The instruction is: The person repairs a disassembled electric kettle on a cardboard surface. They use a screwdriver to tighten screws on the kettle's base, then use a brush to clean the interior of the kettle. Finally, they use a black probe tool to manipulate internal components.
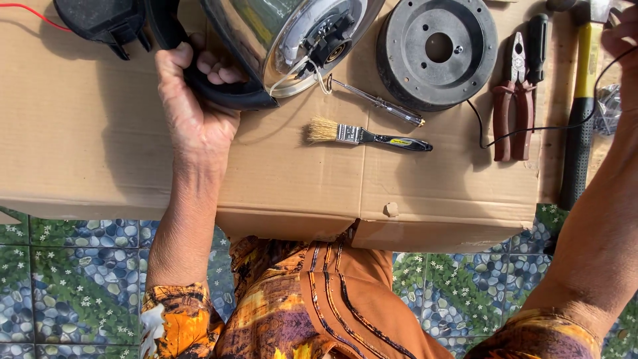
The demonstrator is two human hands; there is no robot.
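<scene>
Left hand (193, 100) grips the kettle (279, 40) handle at upper centre, tilted base-up; right hand (625, 40) at far right, its grip unclear.

The steel kettle (279, 40) is cut off by the top edge — its upper body lies out of view. The right hand (621, 40) runs off the right edge, its grip indeterminate. The hammer (583, 100) head is partly cropped — likewise the black lid (100, 20).
</scene>
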